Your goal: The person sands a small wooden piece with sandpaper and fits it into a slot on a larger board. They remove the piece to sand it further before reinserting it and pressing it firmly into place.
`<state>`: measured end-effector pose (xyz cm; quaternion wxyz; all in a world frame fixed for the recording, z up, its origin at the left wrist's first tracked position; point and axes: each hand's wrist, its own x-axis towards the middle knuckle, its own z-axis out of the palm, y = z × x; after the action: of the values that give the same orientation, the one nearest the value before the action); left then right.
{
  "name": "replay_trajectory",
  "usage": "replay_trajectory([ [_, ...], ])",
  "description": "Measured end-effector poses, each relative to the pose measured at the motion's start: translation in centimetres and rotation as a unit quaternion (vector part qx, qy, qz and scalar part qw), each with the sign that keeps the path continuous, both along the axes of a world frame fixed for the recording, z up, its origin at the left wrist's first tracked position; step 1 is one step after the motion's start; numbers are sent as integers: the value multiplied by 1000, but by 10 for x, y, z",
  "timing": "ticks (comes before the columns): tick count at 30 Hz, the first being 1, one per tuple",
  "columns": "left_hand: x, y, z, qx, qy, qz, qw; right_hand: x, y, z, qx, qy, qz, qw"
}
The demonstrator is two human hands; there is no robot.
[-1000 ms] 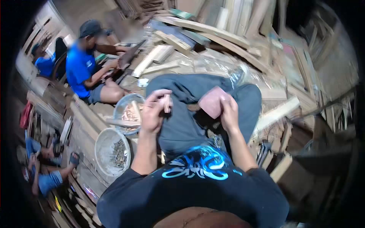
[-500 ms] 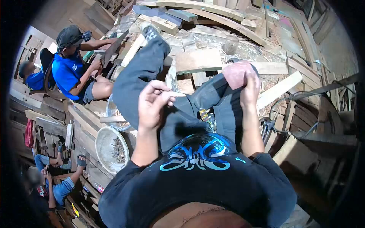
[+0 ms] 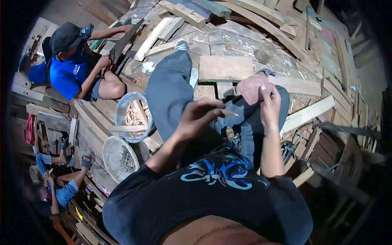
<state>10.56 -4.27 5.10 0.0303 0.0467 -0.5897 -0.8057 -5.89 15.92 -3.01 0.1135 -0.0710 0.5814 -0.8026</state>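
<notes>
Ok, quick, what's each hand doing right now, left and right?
Left hand: closed, pinching a thin wooden piece in the fingertips.
Right hand: closed, gripping a pinkish sheet, likely sandpaper, over the knee.

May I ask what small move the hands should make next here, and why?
Probably bring the left hand with its thin wooden piece across to the pink sandpaper, which the right hand holds on the knee; the two are apart.

Two hands: left hand [image 3: 199, 119], right hand [image 3: 270, 107]. One sandpaper sheet [image 3: 250, 87]. One thin stick [image 3: 229, 114]. Two basins [image 3: 118, 116] [image 3: 107, 157].
</notes>
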Motion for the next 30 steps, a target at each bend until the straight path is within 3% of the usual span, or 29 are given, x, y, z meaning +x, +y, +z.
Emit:
replay_trajectory([
  [1,-11,4,4,-32,-40,-2,999,-6,-7,1,36,3,-3,999],
  [2,-24,4,6,-61,19,-33,997,-19,-16,-3,46,5,11,999],
  [5,-55,-3,-2,-93,5,-96,991,-54,-47,-23,107,3,37,994],
  [8,-76,-9,-16,1,-60,-68,996,-92,-95,-48,111,57,69,990],
  [9,-82,-13,-12,-14,-85,-56,995,-108,-107,-64,216,155,56,962],
  [10,-85,-16,-18,-5,-102,-44,994,-117,-118,-71,295,120,71,945],
  [11,-86,-16,-25,6,-119,-30,992,-125,-126,-84,367,224,49,901],
  [12,-86,-16,-32,19,-137,-14,990,-131,-131,-101,432,327,32,840],
  [13,-88,-16,-31,29,-143,-2,989,-133,-136,-110,446,347,17,825],
  [16,-90,-15,-36,6,-176,51,983,-118,-133,-104,373,361,10,855],
  [17,-95,-16,-39,-10,-175,87,981,-101,-132,-109,208,178,28,961],
  [20,-100,-9,-52,-3,-164,185,969,-75,-95,-73,297,57,190,934],
  [21,-104,-6,-53,34,-163,203,965,-54,-90,-84,96,-9,164,982],
  [22,-106,-3,-54,66,-164,225,958,-40,-85,-73,11,-72,181,981],
  [24,-110,-3,-59,25,-159,225,961,-33,-77,-59,0,6,190,982],
  [30,-112,10,-58,-51,-124,275,952,-35,-82,-24,-14,-10,151,988],
])
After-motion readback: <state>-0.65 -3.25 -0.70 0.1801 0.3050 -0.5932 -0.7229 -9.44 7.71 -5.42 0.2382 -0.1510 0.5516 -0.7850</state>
